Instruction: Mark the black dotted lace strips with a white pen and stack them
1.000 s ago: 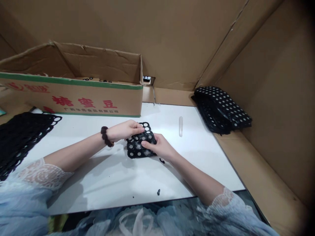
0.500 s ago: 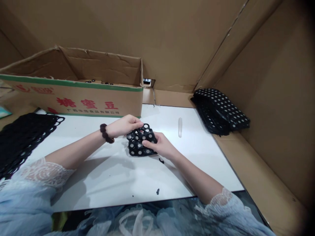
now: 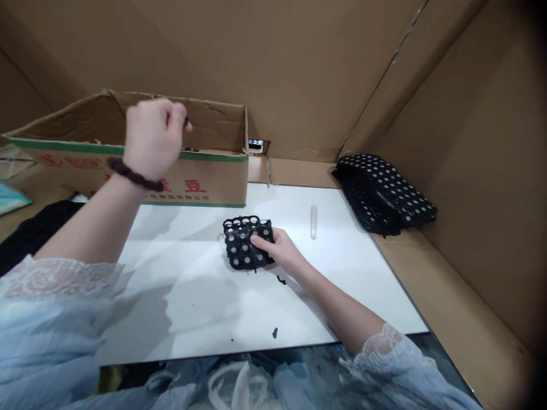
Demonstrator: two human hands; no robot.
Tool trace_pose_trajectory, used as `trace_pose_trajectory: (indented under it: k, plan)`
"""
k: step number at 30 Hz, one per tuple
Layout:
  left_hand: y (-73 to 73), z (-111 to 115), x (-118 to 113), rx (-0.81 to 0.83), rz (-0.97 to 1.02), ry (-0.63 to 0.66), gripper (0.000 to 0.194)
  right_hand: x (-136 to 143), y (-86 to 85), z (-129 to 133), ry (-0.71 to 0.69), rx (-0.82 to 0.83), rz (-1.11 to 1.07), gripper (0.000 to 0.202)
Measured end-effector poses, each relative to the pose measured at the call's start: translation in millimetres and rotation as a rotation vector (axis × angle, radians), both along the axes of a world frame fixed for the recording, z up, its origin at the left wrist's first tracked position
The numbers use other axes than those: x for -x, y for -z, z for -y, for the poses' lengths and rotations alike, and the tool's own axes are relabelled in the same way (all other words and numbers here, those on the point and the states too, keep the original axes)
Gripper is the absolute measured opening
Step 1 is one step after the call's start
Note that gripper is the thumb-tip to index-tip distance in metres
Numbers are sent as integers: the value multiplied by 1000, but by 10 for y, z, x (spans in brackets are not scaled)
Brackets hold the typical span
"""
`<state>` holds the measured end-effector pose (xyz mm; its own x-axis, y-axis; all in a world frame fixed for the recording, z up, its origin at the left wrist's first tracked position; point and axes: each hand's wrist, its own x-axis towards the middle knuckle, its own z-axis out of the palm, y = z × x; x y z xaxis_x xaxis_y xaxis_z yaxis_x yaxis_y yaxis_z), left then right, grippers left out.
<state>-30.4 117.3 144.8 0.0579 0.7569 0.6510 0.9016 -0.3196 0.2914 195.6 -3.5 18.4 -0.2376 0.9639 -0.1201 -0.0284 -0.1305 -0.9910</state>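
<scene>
My left hand (image 3: 156,134) is raised in front of the cardboard box (image 3: 213,179), its fingers closed on a small black piece (image 3: 186,121). Motion blurs the hand, and most of that piece is hidden by the fingers. At the middle of the white table, my right hand (image 3: 280,249) grips the right side of a black sheet with round pale spots (image 3: 245,250), thumb on top and fingers hidden beneath. Along the sheet's far edge runs a row of open rings. Small black rings lie inside the box, partly covered from view by my left hand.
Folded black dotted sheets (image 3: 384,193) lie at the right. A clear tube-like piece (image 3: 313,222) rests on the white table (image 3: 205,313). Black scraps (image 3: 275,332) lie near the front edge. More black material (image 3: 34,230) sits at the left. Cardboard walls (image 3: 299,74) stand behind and right.
My left hand has left the sheet and moved up and left to the box, carrying a small black piece. My right hand keeps its grip on the sheet in nearly the same place.
</scene>
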Motion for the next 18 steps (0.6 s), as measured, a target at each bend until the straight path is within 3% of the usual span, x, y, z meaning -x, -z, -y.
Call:
trace_pose_trajectory:
  k: [4, 9, 14, 18]
  plan:
    - [-100, -371, 250, 49, -22, -305, 63, -48, 15, -36, 11, 33, -103, 29]
    - [-35, -539, 410, 274, -232, -253, 47, -70, 35, -64, -40, -20, -158, 25]
    - [11, -400, 337, 161, -310, -268, 34, -29, 27, -52, -23, 6, -207, 27]
    - [153, 69, 2, -131, -329, 33, 44, -31, 23, -35, 5, 4, -197, 23]
